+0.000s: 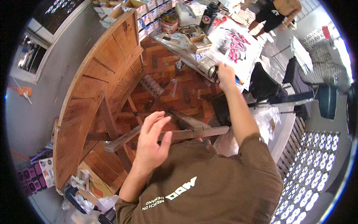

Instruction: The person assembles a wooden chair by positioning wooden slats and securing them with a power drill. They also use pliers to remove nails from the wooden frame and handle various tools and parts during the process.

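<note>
My right hand (226,76) reaches to the edge of the cluttered table (249,56), its fingers closed. Black loops beside those fingers look like the handles of scissors (213,72); my hand hides much of the rest. In front of my body my left hand (151,140) is raised with fingers apart, holding nothing. Behind and below it are the wooden legs (126,139) of a large wooden table (84,99), tipped on its side with its underside facing me. I cannot tell whether my left hand touches a leg.
A dark bottle (209,16) and a small open box (201,43) stand on the cluttered table. Plastic scraps (153,86) lie on the parquet floor. A black chair (264,82) and a fan (324,71) are at right. Another person (276,13) stands at far right.
</note>
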Demonstrator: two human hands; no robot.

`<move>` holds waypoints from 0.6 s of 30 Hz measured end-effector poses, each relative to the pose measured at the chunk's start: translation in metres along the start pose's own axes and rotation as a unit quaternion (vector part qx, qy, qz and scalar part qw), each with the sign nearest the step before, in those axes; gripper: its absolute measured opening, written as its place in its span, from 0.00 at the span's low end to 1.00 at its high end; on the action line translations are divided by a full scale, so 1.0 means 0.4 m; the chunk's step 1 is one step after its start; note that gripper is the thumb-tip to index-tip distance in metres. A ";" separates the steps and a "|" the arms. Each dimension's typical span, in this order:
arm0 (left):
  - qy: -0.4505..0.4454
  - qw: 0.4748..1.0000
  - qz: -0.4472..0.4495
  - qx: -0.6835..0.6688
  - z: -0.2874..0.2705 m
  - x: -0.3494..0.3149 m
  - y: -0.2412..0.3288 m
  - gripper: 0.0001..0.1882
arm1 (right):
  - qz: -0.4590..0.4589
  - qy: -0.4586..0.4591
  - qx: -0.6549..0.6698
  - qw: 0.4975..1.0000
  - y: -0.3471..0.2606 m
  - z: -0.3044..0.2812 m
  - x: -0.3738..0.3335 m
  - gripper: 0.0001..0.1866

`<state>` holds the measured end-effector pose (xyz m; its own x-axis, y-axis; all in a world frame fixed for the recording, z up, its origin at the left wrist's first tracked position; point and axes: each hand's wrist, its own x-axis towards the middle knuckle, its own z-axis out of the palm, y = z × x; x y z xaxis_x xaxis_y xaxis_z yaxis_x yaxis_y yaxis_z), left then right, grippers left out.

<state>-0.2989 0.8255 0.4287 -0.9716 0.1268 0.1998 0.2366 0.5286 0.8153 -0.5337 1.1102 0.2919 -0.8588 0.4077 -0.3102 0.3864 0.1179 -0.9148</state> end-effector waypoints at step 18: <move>0.377 0.844 -0.340 0.174 -0.243 -0.583 -0.261 0.10 | -0.116 -0.076 -0.567 0.812 0.248 -0.165 0.284 0.16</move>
<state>-0.0967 0.6589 0.3498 -0.5733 -0.8062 0.1461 -0.5179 0.4947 0.6979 -0.5706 1.2279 0.1829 -0.9510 0.1485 -0.2712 0.1949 0.9688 -0.1530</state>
